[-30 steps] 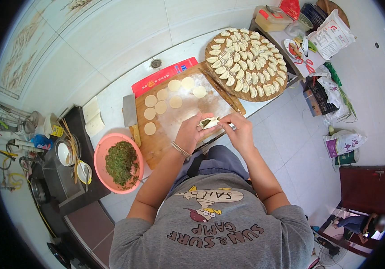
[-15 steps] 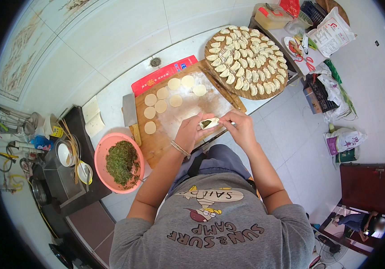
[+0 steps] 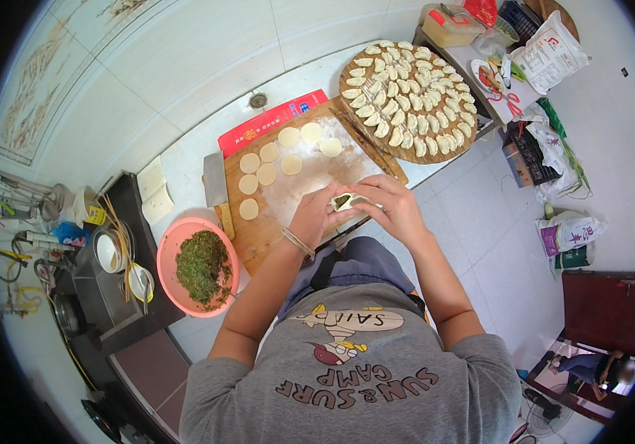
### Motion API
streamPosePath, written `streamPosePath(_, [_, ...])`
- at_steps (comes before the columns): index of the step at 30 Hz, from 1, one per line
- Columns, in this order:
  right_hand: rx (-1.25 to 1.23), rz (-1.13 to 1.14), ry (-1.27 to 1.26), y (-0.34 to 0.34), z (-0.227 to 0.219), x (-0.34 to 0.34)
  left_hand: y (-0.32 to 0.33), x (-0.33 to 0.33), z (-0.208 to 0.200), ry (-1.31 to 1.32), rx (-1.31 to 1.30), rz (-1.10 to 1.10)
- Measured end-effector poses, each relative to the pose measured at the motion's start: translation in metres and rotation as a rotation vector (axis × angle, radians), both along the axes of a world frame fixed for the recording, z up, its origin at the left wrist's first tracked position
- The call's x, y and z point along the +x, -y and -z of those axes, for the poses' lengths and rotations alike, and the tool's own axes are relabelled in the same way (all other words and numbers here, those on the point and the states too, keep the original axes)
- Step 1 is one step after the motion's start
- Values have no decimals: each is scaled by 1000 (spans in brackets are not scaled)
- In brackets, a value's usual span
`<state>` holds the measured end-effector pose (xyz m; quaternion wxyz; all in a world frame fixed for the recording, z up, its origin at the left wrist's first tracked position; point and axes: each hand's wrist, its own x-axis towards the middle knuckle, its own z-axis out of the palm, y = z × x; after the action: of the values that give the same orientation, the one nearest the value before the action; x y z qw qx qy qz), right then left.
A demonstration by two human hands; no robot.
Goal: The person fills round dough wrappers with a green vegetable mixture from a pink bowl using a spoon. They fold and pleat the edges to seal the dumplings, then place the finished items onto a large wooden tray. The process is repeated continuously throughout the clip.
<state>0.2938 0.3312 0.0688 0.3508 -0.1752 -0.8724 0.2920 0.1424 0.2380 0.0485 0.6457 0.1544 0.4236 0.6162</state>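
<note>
Between my two hands is a dumpling [image 3: 342,200], its pale wrapper folded partly round dark green filling that still shows on the left side. My left hand [image 3: 313,213] cradles it from below and the left. With the fingers of my right hand [image 3: 389,203] I pinch the wrapper's right edge. Both hands are above the near right edge of a floured wooden cutting board [image 3: 310,181]. Several round dough wrappers [image 3: 266,175] lie flat on the board. A pink basin [image 3: 171,283] of chopped green filling [image 3: 200,266] stands left of my left forearm.
A round wooden board [image 3: 347,74] covered with folded dumplings is at the back right. A cleaver [image 3: 215,181] rests along the cutting board's left edge, and a rolling pin [image 3: 369,142] on its right. Far left is a sink with bowls [image 3: 107,251]. Another person [image 3: 591,366] is at the lower right.
My right hand has shifted slightly left and inward, its fingers now covering more of the dumpling's right side. My left hand keeps its hold.
</note>
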Motion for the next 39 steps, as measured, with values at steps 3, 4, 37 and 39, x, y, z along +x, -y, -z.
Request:
streamPosePath(3, [-30,-29,34,0,0,0,0,1,0,-43,-39,2])
streamPosePath(4, [-40,-29,32,-3,9,3,-1,2,-2,-53,-45,13])
streamPosePath(37, [-125,49,4,14,4,-10,4,11,28,-11,114,68])
streamPosePath(39, [-150,50,35,14,5,-10,4,11,27,-40,108,75])
